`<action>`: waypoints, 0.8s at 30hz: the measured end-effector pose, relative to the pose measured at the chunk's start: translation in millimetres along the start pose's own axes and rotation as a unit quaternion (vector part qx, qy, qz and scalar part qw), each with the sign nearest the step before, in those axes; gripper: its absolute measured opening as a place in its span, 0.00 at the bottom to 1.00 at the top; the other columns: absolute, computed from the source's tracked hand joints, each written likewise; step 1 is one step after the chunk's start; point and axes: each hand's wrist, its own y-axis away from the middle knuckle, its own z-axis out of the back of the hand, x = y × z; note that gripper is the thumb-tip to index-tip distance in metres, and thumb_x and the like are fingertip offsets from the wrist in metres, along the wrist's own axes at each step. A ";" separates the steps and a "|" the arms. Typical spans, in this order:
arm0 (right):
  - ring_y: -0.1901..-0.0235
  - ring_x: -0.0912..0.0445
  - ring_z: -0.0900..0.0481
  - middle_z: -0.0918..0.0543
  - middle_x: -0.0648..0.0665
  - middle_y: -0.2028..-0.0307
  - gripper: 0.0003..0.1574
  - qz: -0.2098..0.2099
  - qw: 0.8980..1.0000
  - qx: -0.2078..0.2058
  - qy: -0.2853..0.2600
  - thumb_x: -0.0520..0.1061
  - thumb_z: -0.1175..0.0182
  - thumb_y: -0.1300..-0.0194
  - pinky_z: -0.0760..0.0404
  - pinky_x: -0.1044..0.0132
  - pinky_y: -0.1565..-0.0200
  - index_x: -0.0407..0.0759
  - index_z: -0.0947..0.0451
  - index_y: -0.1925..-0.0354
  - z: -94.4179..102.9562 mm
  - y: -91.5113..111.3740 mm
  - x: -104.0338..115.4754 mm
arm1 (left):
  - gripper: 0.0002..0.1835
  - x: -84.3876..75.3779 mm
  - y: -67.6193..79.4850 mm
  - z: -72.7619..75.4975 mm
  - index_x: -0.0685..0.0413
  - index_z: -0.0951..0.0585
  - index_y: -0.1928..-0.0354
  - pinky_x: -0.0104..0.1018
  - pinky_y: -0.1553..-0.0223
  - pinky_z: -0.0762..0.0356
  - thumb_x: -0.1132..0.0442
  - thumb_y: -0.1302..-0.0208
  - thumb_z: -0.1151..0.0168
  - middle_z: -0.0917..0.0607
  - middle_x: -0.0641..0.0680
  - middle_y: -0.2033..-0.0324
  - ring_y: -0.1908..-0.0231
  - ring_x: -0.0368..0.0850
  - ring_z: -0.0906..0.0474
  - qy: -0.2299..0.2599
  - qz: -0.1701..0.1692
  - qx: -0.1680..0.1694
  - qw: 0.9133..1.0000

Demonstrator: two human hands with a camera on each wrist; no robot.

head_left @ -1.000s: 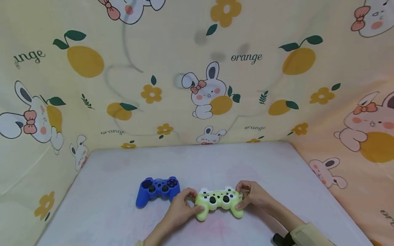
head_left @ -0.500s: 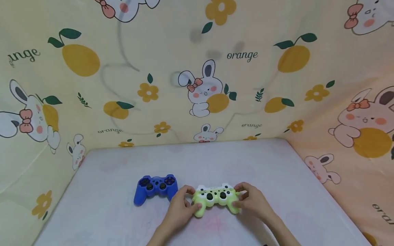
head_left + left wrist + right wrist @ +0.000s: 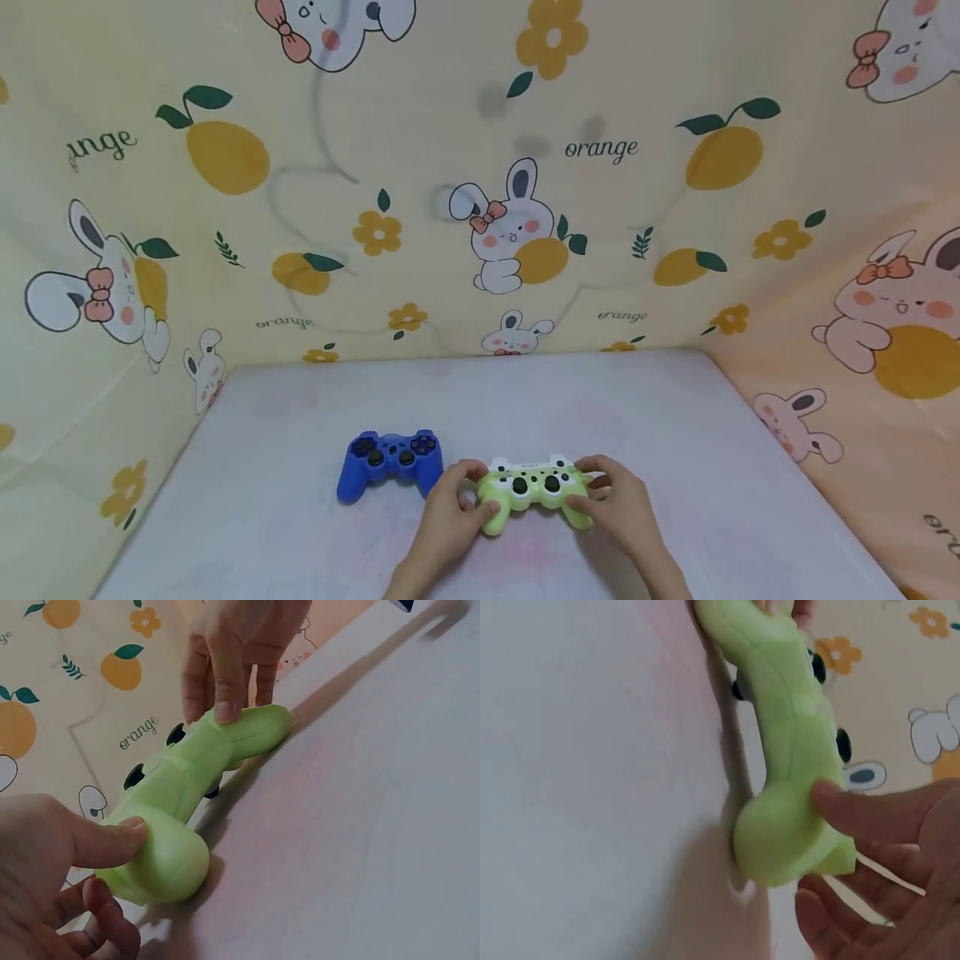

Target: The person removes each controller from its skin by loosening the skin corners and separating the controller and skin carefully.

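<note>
A white game controller (image 3: 529, 467) in a light green silicone cover (image 3: 496, 516) is held between both hands over the table. The cover wraps the grips and lower face, while the white upper edge shows bare. My left hand (image 3: 451, 512) holds the left side, thumb on the left grip; in the left wrist view that thumb (image 3: 120, 841) presses the green cover. My right hand (image 3: 617, 500) holds the other side, its thumb (image 3: 847, 804) on the right grip and its fingers at the upper corner. Both black thumbsticks (image 3: 520, 486) stick up through the cover.
A blue game controller (image 3: 390, 467) lies on the table just left of my left hand. The pale tabletop (image 3: 300, 542) ends at a cloth backdrop (image 3: 420, 275) with rabbits and oranges, which also rises along both sides.
The head view shifts slightly. My right forearm has swung inward, so its sleeve and the black object by it have left the view. Both hands keep their hold on the green-covered controller.
</note>
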 end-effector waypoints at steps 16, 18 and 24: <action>0.78 0.54 0.30 0.24 0.48 0.69 0.25 0.027 0.997 0.077 0.008 0.35 0.21 0.65 0.31 0.64 0.75 0.47 0.23 0.69 10.6 -23.5 -6.5 | 0.19 0.4 -4.5 1.4 0.48 0.20 0.57 0.31 0.76 0.29 0.65 0.50 0.23 0.20 0.47 0.61 0.78 0.39 0.30 -0.015 -0.021 -0.001 1.000; 0.77 0.54 0.30 0.24 0.49 0.69 0.24 0.027 0.997 0.078 0.004 0.36 0.21 0.65 0.31 0.64 0.75 0.47 0.23 0.69 11.2 -22.6 -8.0 | 0.17 1.4 -3.9 0.6 0.48 0.19 0.59 0.31 0.76 0.28 0.65 0.51 0.23 0.19 0.46 0.62 0.78 0.38 0.29 -0.014 -0.023 -0.004 1.000; 0.77 0.53 0.29 0.24 0.49 0.70 0.23 0.027 0.997 0.066 -0.013 0.38 0.19 0.65 0.31 0.65 0.74 0.46 0.22 0.71 11.9 -18.1 -10.2 | 0.15 2.1 -1.1 -0.8 0.48 0.18 0.63 0.31 0.77 0.28 0.65 0.52 0.23 0.18 0.47 0.64 0.79 0.37 0.29 -0.010 -0.030 -0.018 0.999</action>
